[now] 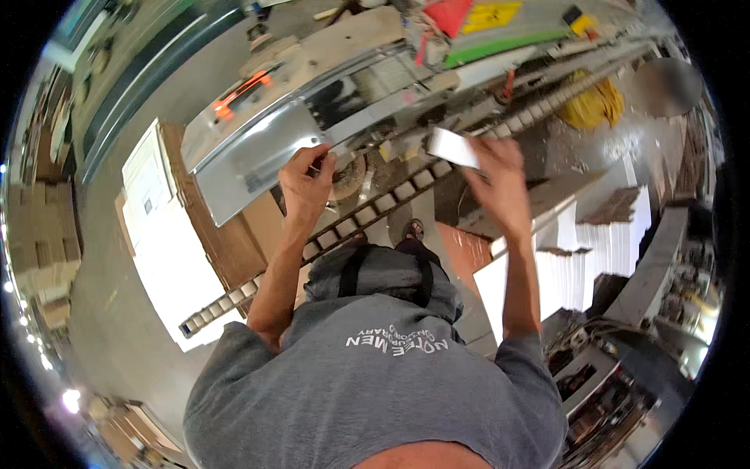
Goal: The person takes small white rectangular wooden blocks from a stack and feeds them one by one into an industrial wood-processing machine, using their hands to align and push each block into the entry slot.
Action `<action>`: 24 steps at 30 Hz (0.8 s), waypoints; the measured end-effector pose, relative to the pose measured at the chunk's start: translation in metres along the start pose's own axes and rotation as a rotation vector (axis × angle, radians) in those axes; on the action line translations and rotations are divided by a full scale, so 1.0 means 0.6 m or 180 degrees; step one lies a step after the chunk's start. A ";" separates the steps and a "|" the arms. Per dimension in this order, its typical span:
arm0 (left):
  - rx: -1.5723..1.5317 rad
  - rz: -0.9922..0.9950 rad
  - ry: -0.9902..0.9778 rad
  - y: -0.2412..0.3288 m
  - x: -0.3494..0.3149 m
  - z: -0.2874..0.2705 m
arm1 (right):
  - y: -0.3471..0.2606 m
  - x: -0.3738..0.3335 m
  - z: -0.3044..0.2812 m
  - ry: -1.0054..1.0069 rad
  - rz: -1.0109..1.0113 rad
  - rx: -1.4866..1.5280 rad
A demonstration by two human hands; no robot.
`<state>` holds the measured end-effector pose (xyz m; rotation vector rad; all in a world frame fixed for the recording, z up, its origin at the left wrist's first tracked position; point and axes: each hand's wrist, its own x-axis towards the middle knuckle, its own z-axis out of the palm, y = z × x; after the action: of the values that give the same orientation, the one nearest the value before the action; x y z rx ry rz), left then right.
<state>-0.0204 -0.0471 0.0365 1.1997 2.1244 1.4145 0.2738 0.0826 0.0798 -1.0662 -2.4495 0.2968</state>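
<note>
Brown cardboard cartons (41, 242) stood stacked well to the left of the left hand; their contents could not be determined. White sheets (156, 227) lay nearer, left of the same hand. A sheet-metal plate (250, 160) lay just beyond and left of it. The left hand (307, 184) had thumb and fingers drawn together; whether they gripped anything could not be determined. A roller rail (383, 205) ran diagonally below and between both hands. The white rectangular piece (455, 148) projected leftward from the right hand (498, 176), pinched between thumb and fingers. Stacked white sheets (574, 262) stood below and right of this hand. Farther below, an open box (600, 364) contained dark items, too indistinct to identify.
</note>
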 end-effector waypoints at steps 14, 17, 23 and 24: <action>0.0885 0.0377 0.1080 -0.134 0.066 -0.135 | -0.261 0.200 0.283 -0.0008 -0.0438 0.1787; 0.1253 0.0691 0.0825 -0.139 0.096 -0.129 | -0.264 0.170 0.309 -0.0367 0.0722 0.3423; 0.1127 0.0623 0.0929 -0.148 0.131 -0.105 | -0.277 0.185 0.359 -0.0283 0.0839 0.3170; 0.1103 0.0652 0.0878 -0.147 0.136 -0.101 | -0.276 0.186 0.359 -0.0238 0.0884 0.3154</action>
<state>-0.1497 -0.0334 0.0019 1.4552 2.5825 1.4015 -0.0029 0.0484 -0.0131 -0.8978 -1.7715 1.4572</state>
